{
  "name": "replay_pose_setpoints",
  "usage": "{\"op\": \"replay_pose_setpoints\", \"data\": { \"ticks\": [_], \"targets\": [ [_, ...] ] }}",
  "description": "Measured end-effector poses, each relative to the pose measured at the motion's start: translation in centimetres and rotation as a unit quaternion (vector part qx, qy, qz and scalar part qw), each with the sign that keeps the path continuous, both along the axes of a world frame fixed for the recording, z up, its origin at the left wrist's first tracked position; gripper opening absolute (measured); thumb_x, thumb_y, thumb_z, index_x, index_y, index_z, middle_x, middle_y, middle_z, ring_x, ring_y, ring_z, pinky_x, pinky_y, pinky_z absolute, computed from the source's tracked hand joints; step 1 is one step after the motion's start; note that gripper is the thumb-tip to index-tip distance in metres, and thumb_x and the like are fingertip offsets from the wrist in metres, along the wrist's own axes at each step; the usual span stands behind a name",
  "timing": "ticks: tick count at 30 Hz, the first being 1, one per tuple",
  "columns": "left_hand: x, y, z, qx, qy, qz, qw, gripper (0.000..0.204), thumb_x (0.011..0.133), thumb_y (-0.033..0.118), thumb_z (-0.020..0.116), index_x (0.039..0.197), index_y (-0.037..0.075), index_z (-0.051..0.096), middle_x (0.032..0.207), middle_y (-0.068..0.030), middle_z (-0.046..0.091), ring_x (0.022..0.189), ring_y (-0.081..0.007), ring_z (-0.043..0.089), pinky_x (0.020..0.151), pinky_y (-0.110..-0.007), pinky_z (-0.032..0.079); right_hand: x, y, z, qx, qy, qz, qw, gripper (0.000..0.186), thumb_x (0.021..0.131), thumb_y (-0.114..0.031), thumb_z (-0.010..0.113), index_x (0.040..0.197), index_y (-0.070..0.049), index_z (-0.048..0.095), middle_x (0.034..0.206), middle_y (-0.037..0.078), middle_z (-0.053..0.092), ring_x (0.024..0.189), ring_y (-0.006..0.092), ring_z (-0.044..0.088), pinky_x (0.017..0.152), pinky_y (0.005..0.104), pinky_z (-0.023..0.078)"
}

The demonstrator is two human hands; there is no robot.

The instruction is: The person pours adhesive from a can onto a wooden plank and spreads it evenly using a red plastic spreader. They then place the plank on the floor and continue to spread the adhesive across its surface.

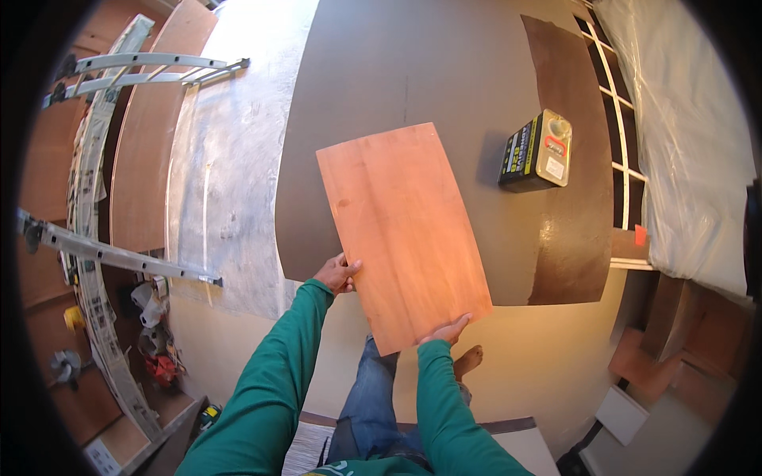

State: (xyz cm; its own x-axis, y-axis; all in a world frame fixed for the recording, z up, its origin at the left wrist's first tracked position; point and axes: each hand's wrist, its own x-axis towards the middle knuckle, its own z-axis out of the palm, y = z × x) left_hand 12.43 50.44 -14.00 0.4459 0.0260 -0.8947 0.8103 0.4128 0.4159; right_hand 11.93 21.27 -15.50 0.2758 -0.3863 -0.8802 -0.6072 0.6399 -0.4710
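A rectangular reddish-brown plywood board [409, 238] is held up in front of me, tilted a little, its far end over a large grey-brown sheet [349, 87]. My left hand [338, 274] grips its left long edge, thumb on the top face. At the near end, my right hand [449, 328] holds the lower edge close to the right corner, with most of its fingers hidden beneath. Beyond the board to the right, a square metal adhesive can [536, 151] with a red handle stands on the sheet.
A pale, smeared panel [238, 127] lies left of the sheet. Aluminium ladder parts [127, 255] reach in from the left. A dark brown glossy strip [567, 238] covers the sheet's right side. Clear plastic sheeting [683, 143] hangs at far right. Tools [163, 369] sit at lower left.
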Motion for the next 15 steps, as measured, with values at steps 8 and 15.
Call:
{"op": "replay_pose_setpoints", "data": {
  "ticks": [8, 15],
  "targets": [
    [4.5, 8.7, -5.4, 0.001, 0.004, -0.12, 0.993, 0.035, 0.104, 0.026, 0.064, 0.136, 0.014, 0.057, 0.089, 0.0076, 0.058, 0.06, -0.002, 0.047, 0.063, -0.028, 0.062, -2.0, 8.1, -5.0, -0.001, 0.017, -0.115, 0.993, 0.101, 0.09, -0.081, 0.048, 0.159, -0.009, 0.034, 0.163, 0.011, 0.035, 0.143, 0.0312, 0.042, 0.12, 0.0483, 0.034],
    [6.1, 12.7, -8.3, 0.059, 0.043, -0.202, 0.977, 0.037, 0.101, 0.028, 0.068, 0.134, 0.013, 0.059, 0.091, 0.0044, 0.063, 0.061, -0.0059, 0.05, 0.062, -0.029, 0.058, -3.8, 11.5, -6.7, -0.007, 0.11, -0.067, 0.992, 0.106, 0.092, -0.081, 0.046, 0.156, 0.003, 0.033, 0.16, 0.018, 0.04, 0.142, 0.0369, 0.045, 0.117, 0.0495, 0.037]
  ]
}}
